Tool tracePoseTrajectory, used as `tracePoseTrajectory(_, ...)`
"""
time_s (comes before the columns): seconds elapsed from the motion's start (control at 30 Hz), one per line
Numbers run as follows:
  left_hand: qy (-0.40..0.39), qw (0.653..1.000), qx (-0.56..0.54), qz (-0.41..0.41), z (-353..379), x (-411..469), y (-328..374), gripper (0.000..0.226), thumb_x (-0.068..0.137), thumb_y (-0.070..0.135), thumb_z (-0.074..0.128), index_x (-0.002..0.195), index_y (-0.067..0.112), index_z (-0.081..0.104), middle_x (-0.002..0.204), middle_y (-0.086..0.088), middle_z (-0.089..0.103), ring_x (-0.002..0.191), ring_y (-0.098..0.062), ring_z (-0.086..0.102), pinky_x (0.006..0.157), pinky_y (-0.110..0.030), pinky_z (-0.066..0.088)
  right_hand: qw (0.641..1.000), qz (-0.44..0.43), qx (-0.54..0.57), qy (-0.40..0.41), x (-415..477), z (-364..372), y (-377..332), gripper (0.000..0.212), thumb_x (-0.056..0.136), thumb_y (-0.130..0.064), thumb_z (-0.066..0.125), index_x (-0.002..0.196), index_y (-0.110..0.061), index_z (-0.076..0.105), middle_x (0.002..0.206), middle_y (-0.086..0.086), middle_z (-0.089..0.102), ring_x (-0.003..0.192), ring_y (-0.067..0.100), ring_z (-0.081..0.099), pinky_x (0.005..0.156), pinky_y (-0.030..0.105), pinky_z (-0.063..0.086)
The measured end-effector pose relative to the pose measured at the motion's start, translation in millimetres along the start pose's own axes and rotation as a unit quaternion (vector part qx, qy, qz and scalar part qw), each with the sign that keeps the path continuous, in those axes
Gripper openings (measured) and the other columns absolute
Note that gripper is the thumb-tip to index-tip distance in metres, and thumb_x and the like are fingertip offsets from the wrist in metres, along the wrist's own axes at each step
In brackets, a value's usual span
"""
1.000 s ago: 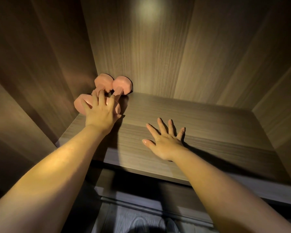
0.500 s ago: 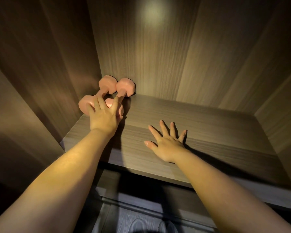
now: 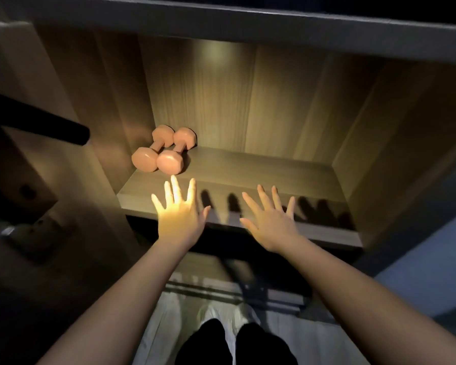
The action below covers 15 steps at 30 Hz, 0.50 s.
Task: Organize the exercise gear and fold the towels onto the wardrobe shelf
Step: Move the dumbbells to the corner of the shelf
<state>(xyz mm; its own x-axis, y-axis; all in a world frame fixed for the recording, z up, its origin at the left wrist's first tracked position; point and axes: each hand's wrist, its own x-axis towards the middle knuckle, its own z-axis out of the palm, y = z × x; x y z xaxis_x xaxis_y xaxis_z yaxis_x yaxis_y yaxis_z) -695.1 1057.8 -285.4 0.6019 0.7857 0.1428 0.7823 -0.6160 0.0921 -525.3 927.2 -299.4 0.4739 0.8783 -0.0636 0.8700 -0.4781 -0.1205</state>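
Both my hands are empty, with the fingers straight and spread wide. My left hand [image 3: 181, 216] hovers at the front edge of the grey-brown wood-grain wardrobe shelf [image 3: 274, 175], palm down, brightly lit across the back. My right hand [image 3: 270, 222] is beside it to the right, spread the same way, and the two are apart from each other. The pair of matte pink dumbbells with hexagonal heads [image 3: 169, 162] lies ahead of my left hand, in the shelf's back left corner. My left fingertips [image 3: 174, 185] stop just short of the nearest head and do not touch it. My right hand is well clear of the weights. The dumbbells lie side by side and touching, handles running front to back. Their near heads face me and their far heads sit against the wood-grain back panel [image 3: 221, 101]. The left one is close beside the wardrobe's left side wall [image 3: 111, 101]. Each has a short thinner handle between two chunky heads, all one smooth pink. Finger shadows fall on the shelf to the right of each hand. I cannot tell whether either palm touches the shelf edge.
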Motion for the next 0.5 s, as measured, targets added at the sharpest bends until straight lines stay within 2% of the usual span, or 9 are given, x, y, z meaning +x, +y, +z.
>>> tracePoseTrajectory(0.17,0.021,0.999,-0.022,0.04,-15,-93,26,0.068,0.097,0.059,0.027,0.154,0.025,0.011,0.162,-0.015,0.004,0.149,-0.033,0.002,0.116,-0.062,0.011,1.0,0.002,0.006,0.004,-94,5,5,0.063,0.096,-0.064,0.023,0.152,-0.044,0.001,0.163,-0.002,-0.01,0.149,0.031,-0.011,0.116,0.063,0.003)
tracePoseTrajectory(0.3,0.02,0.997,0.001,0.069,-14,-136,39,0.07,0.098,0.061,0.024,0.155,0.026,0.007,0.163,-0.013,0.003,0.149,-0.035,-0.001,0.117,-0.062,0.008,1.0,-0.01,-0.018,0.023,-129,7,8,0.063,0.097,-0.063,0.022,0.152,-0.042,-0.001,0.163,0.0,-0.009,0.149,0.032,-0.011,0.115,0.062,0.002)
tracePoseTrajectory(0.5,-0.007,0.996,0.006,0.088,-1,-131,52,0.071,0.097,0.061,0.022,0.156,0.027,0.003,0.163,-0.009,0.0,0.149,-0.032,-0.006,0.117,-0.062,0.006,0.999,-0.023,-0.022,0.043,-119,4,11,0.062,0.097,-0.063,0.019,0.152,-0.042,-0.001,0.163,0.0,-0.008,0.149,0.031,-0.01,0.115,0.062,0.001)
